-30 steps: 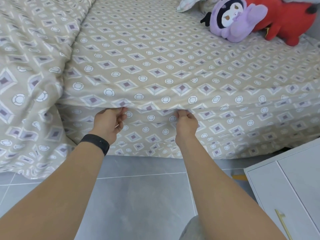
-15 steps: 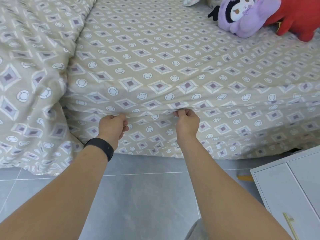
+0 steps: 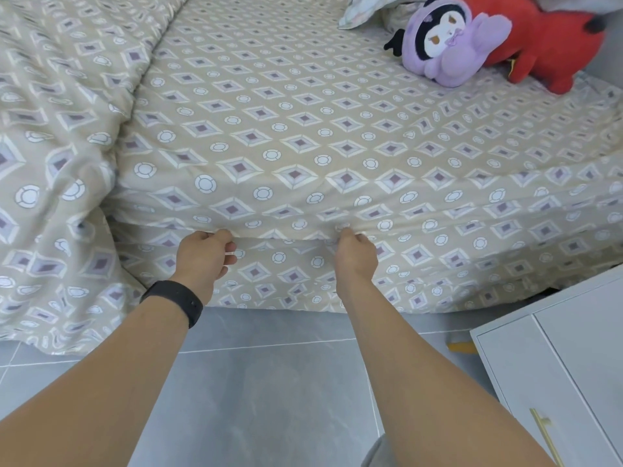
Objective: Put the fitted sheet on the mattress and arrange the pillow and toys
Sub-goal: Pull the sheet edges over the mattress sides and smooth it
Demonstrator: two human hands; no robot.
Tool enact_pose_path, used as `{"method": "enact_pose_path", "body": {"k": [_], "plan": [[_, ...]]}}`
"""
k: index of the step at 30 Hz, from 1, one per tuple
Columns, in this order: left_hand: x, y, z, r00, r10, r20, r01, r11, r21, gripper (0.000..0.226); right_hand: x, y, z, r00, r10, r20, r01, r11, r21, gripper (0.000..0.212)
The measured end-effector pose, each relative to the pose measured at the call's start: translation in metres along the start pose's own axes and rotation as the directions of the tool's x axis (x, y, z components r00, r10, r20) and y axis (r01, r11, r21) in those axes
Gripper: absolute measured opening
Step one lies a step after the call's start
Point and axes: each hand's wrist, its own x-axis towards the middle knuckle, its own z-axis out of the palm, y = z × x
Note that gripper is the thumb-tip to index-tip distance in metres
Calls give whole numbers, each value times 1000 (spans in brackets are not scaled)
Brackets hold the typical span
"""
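Hands low at the bed's near side, mid-frame: the left hand (image 3: pixel 205 256), with a black wristband (image 3: pixel 175 301), has its fingers curled on a fold of the fitted sheet (image 3: pixel 303 136), and the right hand (image 3: pixel 357 254) pinches the same fold just to the right. Both grips sit on 1 crease running left to right along the mattress edge, the 2 hands near each other and about level. The sheet spreads away from them toward the top of the frame, its side panel hanging below the fold toward the grey floor (image 3: pixel 269 382). Next pull, I'd judge, goes down and under along that edge. Matching duvet (image 3: pixel 57 146) is heaped at left. Purple toy (image 3: pixel 445 45) and red toy (image 3: pixel 546 45) lie upper right, a pillow corner (image 3: pixel 367 11) beside them. White cabinet (image 3: pixel 556 365) sits lower right.
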Motion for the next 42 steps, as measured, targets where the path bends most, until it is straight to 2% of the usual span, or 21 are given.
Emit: {"method": "enact_pose_path", "body": {"k": [3, 6, 8, 11, 13, 21, 24, 26, 27, 28, 29, 30, 31, 32, 33, 34, 36, 39, 42], "plan": [[-5, 3, 2, 1000, -5, 2, 5, 1000, -13, 16, 7, -12, -12, 991, 34, -126, -12, 985, 173, 33], [-10, 5, 1, 1000, -6, 2, 6, 1000, -5, 26, 20, -16, -30, 978, 97, -183, -55, 973, 223, 30], [-11, 5, 0, 1000, 9, 0, -9, 1000, -8, 24, 30, -10, -42, 980, 119, -160, -86, 977, 197, 31], [-12, 5, -1, 1000, 28, 13, -28, 1000, 4, 17, 38, 1, -53, 981, 189, -39, -182, 973, 138, 21], [-13, 5, -2, 999, 22, 49, -24, 999, 33, 16, 35, -2, -52, 976, 218, 7, -217, 964, 151, 23], [-28, 6, 5, 973, 20, 232, -67, 978, 197, 11, 39, -4, -51, 990, 123, -62, -111, 979, 168, 22], [-32, 7, 4, 963, 66, 262, -134, 958, 252, 14, 45, -1, -51, 992, 88, -90, -84, 995, 52, 18], [-32, 3, 3, 960, 81, 269, -161, 943, 290, 19, 45, 8, -61, 995, 93, -40, -96, 991, -93, 22], [-32, 1, 2, 960, 84, 267, -165, 941, 296, 21, 46, 13, -64, 985, 169, -37, -172, 974, -149, 28], [-31, 0, 2, 961, 86, 263, -165, 941, 294, 21, 41, 22, -69, 968, 245, -60, -252, 937, -243, 38], [-31, 0, 4, 963, 89, 255, -164, 944, 287, 20, 42, 33, -70, 984, 169, -57, -174, 840, -513, 52], [-31, 0, 5, 964, 99, 246, -168, 946, 279, 19, 42, 40, -70, 991, 129, -41, -127, 778, -615, 60], [-31, 1, 8, 964, 118, 236, -182, 946, 269, 17, 46, 44, -70, 993, 112, -39, -114, 803, -585, 64], [-31, 2, 10, 963, 145, 227, -204, 944, 260, 16, 49, 38, -70, 986, 153, -63, -165, 890, -425, 62], [-32, 3, 11, 960, 172, 219, -226, 941, 252, 14, 49, 27, -63, 976, 203, -78, -216, 950, -224, 47], [-32, 4, 12, 959, 191, 210, -241, 939, 244, 13, 46, 10, -59, 985, 165, -39, -167, 985, -51, 35], [-32, 3, 13, 960, 200, 196, -244, 941, 236, 12, 39, -7, -49, 992, 118, -52, -112, 988, 102, 35], [-28, -3, 14, 968, 178, 177, -219, 945, 243, 12, 36, -6, -44, 992, 127, 8, -127, 992, -12, 41], [-25, -7, 16, 974, 144, 177, -184, 955, 233, 16, 42, -4, -43, 990, 134, 32, -137, 984, 114, 30]]}}
